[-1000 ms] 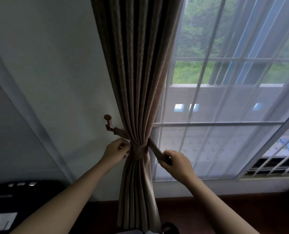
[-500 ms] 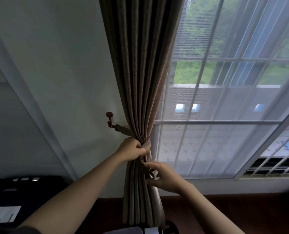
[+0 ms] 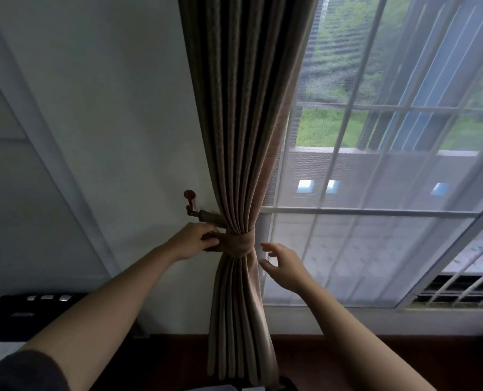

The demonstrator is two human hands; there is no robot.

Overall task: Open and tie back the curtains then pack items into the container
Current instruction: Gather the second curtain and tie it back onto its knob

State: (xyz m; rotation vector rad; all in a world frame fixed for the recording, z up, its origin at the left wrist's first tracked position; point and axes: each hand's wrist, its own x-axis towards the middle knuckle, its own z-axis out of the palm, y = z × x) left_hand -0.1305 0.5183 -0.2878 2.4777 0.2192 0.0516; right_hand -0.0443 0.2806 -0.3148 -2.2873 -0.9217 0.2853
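Note:
A brown pleated curtain (image 3: 243,114) hangs gathered at the window's left edge. A matching tieback band (image 3: 241,244) wraps around its waist and runs left to a brown wall hook (image 3: 191,201). My left hand (image 3: 196,239) pinches the band's end just left of the curtain, below the hook. Just right of the curtain, my right hand (image 3: 281,265) hovers with fingers spread, touching nothing.
A sheer white curtain (image 3: 375,221) covers the barred window on the right. A black device with buttons (image 3: 23,309) stands at the lower left against the wall. Dark floor (image 3: 375,354) runs below the white sill.
My right hand has let go of the tieback and drawn off to the right. The band now sits wrapped round the curtain, and my left hand has taken its end on the left side.

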